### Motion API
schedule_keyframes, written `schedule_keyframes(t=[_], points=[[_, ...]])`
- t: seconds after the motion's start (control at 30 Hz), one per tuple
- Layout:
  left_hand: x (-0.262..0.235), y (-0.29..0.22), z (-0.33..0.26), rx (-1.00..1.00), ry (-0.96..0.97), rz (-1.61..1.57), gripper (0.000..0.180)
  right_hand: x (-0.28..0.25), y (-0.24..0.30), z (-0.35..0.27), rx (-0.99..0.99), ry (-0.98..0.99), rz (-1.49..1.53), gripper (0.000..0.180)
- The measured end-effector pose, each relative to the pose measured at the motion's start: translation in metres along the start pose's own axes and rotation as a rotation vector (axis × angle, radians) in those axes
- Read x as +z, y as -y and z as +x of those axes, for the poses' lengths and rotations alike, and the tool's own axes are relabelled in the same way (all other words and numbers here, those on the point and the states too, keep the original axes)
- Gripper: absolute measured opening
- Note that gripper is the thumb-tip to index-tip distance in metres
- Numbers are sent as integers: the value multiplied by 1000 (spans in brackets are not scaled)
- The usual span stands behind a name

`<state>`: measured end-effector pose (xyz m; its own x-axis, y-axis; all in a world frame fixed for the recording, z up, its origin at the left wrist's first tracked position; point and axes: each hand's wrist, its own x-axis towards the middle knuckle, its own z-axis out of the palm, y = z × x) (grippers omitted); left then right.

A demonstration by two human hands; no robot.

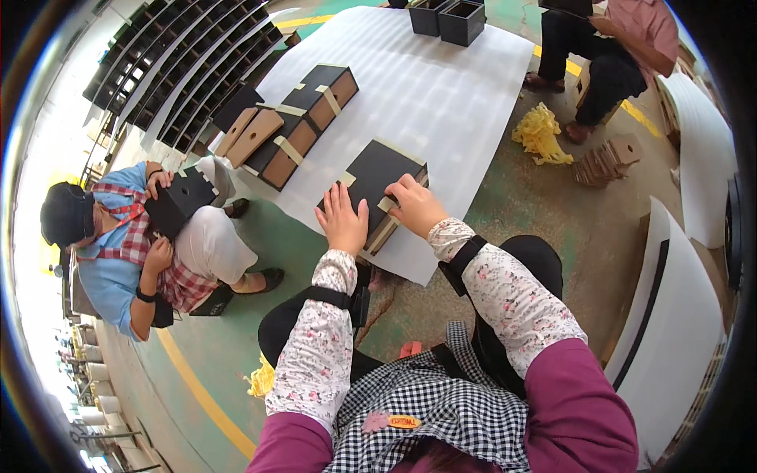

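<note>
A black box (pixel 380 167) with pale tape strips at its edges lies on the white sheet-covered table in front of me. My left hand (pixel 344 222) rests on its near left part, fingers stretched out and spread, beside a tape strip (pixel 347 179). At the near right edge of the box, my right hand (pixel 418 206) has its fingers bent together on another tape strip (pixel 385 204). Whether that strip is pinched or pressed down is hard to see. The underside of the box is hidden.
Taped black-and-brown boxes (pixel 306 118) stand left on the white sheet (pixel 441 102); two open black bins (pixel 447 20) are at its far edge. A co-worker (pixel 126 236) sits at left holding a black panel; another (pixel 611 63) sits far right. Yellow strips (pixel 540 134) and brown panels (pixel 607 160) lie on the floor.
</note>
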<state>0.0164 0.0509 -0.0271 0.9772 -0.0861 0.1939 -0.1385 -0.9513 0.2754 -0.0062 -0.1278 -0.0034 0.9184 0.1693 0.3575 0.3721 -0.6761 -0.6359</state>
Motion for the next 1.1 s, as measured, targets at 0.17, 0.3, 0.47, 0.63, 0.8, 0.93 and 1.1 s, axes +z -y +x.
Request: schedule_keyframes(t=[0.17, 0.3, 0.47, 0.63, 0.8, 0.93, 1.1], points=[[9, -17, 2, -89, -99, 105, 59, 4, 2, 2, -17, 15, -54, 26], [12, -16, 0, -83, -121, 119, 58, 4, -1, 4, -19, 55, -59, 23], [11, -18, 0, -78, -120, 115, 58, 15, -11, -2, -15, 70, 62, 18], [8, -19, -1, -76, -114, 108, 56, 10, -8, 1, 43, 42, 120, 16], [5, -21, -1, -83, -110, 103, 55, 8, -8, 1, 4, 162, 34, 27], [7, -19, -1, -78, -126, 90, 54, 2, 10, -5, 115, 99, 187, 29], [8, -20, -1, -69, -129, 86, 55, 3, -1, -1, 45, 136, 55, 38]])
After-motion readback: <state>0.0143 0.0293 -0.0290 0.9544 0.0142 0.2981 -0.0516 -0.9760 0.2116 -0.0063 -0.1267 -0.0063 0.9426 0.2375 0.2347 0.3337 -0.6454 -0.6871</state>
